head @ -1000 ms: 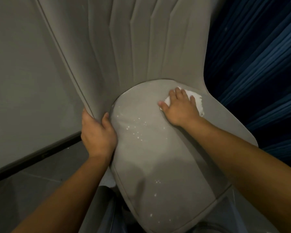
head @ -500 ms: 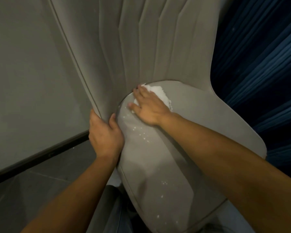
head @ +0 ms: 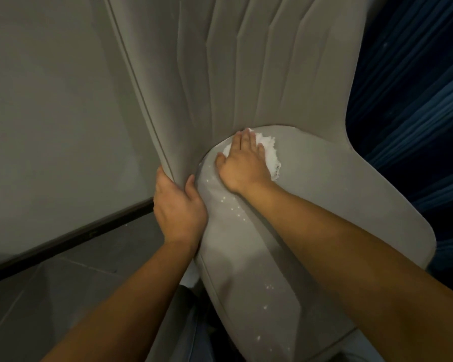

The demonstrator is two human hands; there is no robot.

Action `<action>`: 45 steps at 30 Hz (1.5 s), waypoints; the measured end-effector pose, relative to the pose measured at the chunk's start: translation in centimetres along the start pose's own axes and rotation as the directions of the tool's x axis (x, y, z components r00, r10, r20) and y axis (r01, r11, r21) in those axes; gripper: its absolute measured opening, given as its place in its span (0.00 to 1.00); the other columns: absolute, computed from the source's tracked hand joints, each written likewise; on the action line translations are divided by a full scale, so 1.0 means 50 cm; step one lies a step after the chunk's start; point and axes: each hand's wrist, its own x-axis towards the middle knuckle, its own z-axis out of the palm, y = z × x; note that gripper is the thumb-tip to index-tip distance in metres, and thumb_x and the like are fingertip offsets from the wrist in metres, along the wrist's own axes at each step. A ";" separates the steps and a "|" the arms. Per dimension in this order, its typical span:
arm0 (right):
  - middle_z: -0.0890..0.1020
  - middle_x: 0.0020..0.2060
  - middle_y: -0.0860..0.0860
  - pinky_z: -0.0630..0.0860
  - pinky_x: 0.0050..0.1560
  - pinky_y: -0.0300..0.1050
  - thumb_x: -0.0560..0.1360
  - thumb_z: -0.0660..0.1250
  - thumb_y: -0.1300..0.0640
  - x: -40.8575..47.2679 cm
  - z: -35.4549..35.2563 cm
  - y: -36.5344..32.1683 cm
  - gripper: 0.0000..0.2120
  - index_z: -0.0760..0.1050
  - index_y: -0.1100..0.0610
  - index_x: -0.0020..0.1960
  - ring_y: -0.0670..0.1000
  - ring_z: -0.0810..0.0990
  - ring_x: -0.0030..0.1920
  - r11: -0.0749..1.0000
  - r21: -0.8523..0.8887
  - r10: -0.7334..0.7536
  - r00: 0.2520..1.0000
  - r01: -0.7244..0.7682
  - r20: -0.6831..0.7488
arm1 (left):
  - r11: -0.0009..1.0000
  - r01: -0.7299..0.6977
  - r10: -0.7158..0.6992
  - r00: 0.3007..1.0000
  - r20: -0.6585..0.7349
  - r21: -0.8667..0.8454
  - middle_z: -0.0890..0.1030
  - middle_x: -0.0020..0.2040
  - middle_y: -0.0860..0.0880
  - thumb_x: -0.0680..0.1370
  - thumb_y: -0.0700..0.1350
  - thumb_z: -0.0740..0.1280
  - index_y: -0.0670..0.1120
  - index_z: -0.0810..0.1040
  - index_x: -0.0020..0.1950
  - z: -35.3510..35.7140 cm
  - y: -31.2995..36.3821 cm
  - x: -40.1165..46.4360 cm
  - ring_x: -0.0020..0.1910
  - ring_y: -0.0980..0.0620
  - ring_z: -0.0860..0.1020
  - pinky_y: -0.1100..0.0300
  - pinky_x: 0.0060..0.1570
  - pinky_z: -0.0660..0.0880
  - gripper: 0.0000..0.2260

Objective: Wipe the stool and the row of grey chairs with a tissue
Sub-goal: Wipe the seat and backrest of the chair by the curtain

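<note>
The right hand (head: 242,163) covered most of the tissue (head: 270,154); only its right edge showed. The chair (head: 324,194) was cut off at the top edge and at the bottom edge of the frame, legs out of view. The left hand (head: 178,210) had its fingers hidden behind the backrest edge. Both forearms ran out of frame at the bottom.

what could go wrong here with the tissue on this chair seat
The tissue looks ragged at its edge under the right hand, so it may shed more bits. White specks lie on the seat cushion nearer the person and could be missed. The left hand grips the backrest edge; pulling might tip the chair.
</note>
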 end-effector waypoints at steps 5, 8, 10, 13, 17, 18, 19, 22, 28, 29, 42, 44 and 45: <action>0.42 0.80 0.57 0.40 0.78 0.55 0.76 0.50 0.32 -0.015 -0.004 0.023 0.44 0.44 0.59 0.80 0.59 0.40 0.79 1.000 -0.001 0.024 0.996 -0.024 -0.087 | 1.000 0.017 -0.017 1.000 -0.004 0.001 0.78 0.59 0.47 0.78 0.49 0.65 0.46 0.67 0.68 0.002 -0.002 0.001 0.56 0.46 0.76 0.59 0.52 0.69 0.20; 0.47 0.80 0.60 0.34 0.75 0.62 0.74 0.44 0.27 -0.010 -0.003 0.010 0.47 0.46 0.61 0.80 0.62 0.40 0.79 0.980 -0.117 0.156 0.987 -0.160 -0.047 | 1.000 0.024 -0.024 1.000 -0.006 -0.002 0.78 0.57 0.49 0.78 0.49 0.65 0.47 0.67 0.67 0.002 0.000 0.000 0.55 0.48 0.76 0.60 0.51 0.68 0.19; 0.49 0.79 0.61 0.37 0.77 0.58 0.77 0.46 0.31 0.000 -0.005 0.006 0.45 0.45 0.63 0.80 0.58 0.42 0.79 0.989 -0.097 0.114 0.993 -0.114 0.000 | 1.000 0.021 -0.021 1.000 -0.005 0.000 0.78 0.58 0.48 0.78 0.49 0.65 0.46 0.67 0.67 0.002 -0.001 0.001 0.55 0.48 0.76 0.60 0.51 0.68 0.19; 0.50 0.80 0.57 0.40 0.78 0.53 0.80 0.49 0.39 -0.002 -0.010 0.011 0.38 0.47 0.62 0.80 0.54 0.45 0.80 0.995 -0.076 -0.065 0.997 0.068 0.046 | 0.999 0.030 -0.029 0.999 -0.014 0.013 0.78 0.59 0.47 0.78 0.50 0.65 0.45 0.67 0.69 0.002 -0.003 0.001 0.56 0.47 0.76 0.59 0.53 0.69 0.20; 0.53 0.80 0.53 0.43 0.78 0.48 0.80 0.51 0.43 -0.017 -0.020 0.022 0.33 0.51 0.58 0.80 0.50 0.49 0.79 0.949 -0.075 -0.299 0.948 0.307 0.106 | 1.000 0.024 -0.024 1.000 -0.017 0.009 0.78 0.58 0.48 0.78 0.50 0.65 0.46 0.67 0.68 0.004 -0.003 0.001 0.55 0.47 0.76 0.61 0.51 0.68 0.19; 0.54 0.80 0.52 0.44 0.78 0.48 0.80 0.51 0.43 -0.016 -0.024 0.026 0.33 0.51 0.57 0.80 0.50 0.49 0.79 0.933 -0.075 -0.341 0.931 0.352 0.130 | 1.000 0.023 -0.023 1.000 -0.019 0.009 0.78 0.58 0.48 0.78 0.50 0.65 0.46 0.68 0.67 0.006 -0.002 0.001 0.55 0.47 0.76 0.61 0.51 0.68 0.19; 0.54 0.80 0.52 0.44 0.78 0.48 0.80 0.52 0.43 -0.014 -0.028 0.029 0.33 0.52 0.56 0.80 0.49 0.49 0.79 0.914 -0.072 -0.384 0.910 0.398 0.153 | 1.000 0.024 -0.024 0.999 -0.021 0.011 0.78 0.57 0.47 0.78 0.50 0.65 0.46 0.68 0.67 0.007 -0.002 0.002 0.55 0.47 0.77 0.61 0.51 0.68 0.19; 0.59 0.78 0.50 0.46 0.78 0.51 0.79 0.55 0.42 -0.024 -0.032 0.029 0.32 0.57 0.52 0.79 0.50 0.53 0.78 0.854 -0.057 -0.502 0.849 0.516 0.168 | 0.999 0.018 -0.017 0.999 -0.034 0.028 0.78 0.58 0.46 0.78 0.49 0.65 0.45 0.68 0.68 0.006 -0.003 0.001 0.55 0.46 0.76 0.62 0.51 0.66 0.20; 0.62 0.76 0.49 0.44 0.77 0.54 0.74 0.55 0.39 -0.051 -0.040 0.024 0.31 0.64 0.45 0.76 0.51 0.53 0.77 0.799 -0.026 -0.588 0.789 0.601 0.181 | 0.999 0.023 -0.023 1.000 -0.018 0.026 0.78 0.58 0.48 0.79 0.49 0.65 0.46 0.68 0.67 0.002 0.002 -0.001 0.55 0.48 0.76 0.63 0.50 0.66 0.19; 0.62 0.76 0.48 0.44 0.77 0.55 0.74 0.54 0.40 -0.055 -0.041 0.024 0.30 0.64 0.44 0.76 0.51 0.53 0.78 0.789 -0.027 -0.599 0.779 0.613 0.185 | 0.999 0.031 -0.030 0.999 -0.013 0.024 0.78 0.59 0.48 0.79 0.50 0.65 0.45 0.68 0.68 0.002 0.003 0.001 0.56 0.48 0.77 0.62 0.50 0.67 0.19; 0.55 0.79 0.51 0.44 0.78 0.52 0.78 0.53 0.35 -0.062 -0.007 0.016 0.32 0.60 0.49 0.77 0.53 0.49 0.79 0.908 -0.048 -0.416 0.909 0.416 0.011 | 0.998 0.029 -0.028 0.999 -0.026 0.053 0.78 0.60 0.44 0.79 0.49 0.65 0.43 0.68 0.68 0.002 0.007 0.000 0.57 0.44 0.76 0.57 0.53 0.70 0.20; 0.58 0.79 0.51 0.44 0.78 0.53 0.78 0.51 0.35 -0.062 -0.008 0.014 0.31 0.60 0.48 0.78 0.54 0.50 0.78 0.904 -0.063 -0.420 0.907 0.422 0.036 | 0.998 0.029 -0.028 0.999 -0.024 0.053 0.78 0.60 0.44 0.79 0.49 0.65 0.42 0.68 0.67 0.002 0.007 -0.001 0.57 0.45 0.76 0.59 0.52 0.69 0.20; 0.59 0.78 0.50 0.43 0.77 0.53 0.79 0.51 0.36 -0.063 -0.008 0.013 0.31 0.60 0.48 0.78 0.54 0.51 0.78 0.903 -0.067 -0.422 0.905 0.425 0.048 | 0.998 0.031 -0.030 0.999 -0.022 0.053 0.78 0.60 0.44 0.79 0.49 0.65 0.42 0.68 0.68 0.002 0.007 -0.001 0.57 0.45 0.76 0.60 0.52 0.68 0.20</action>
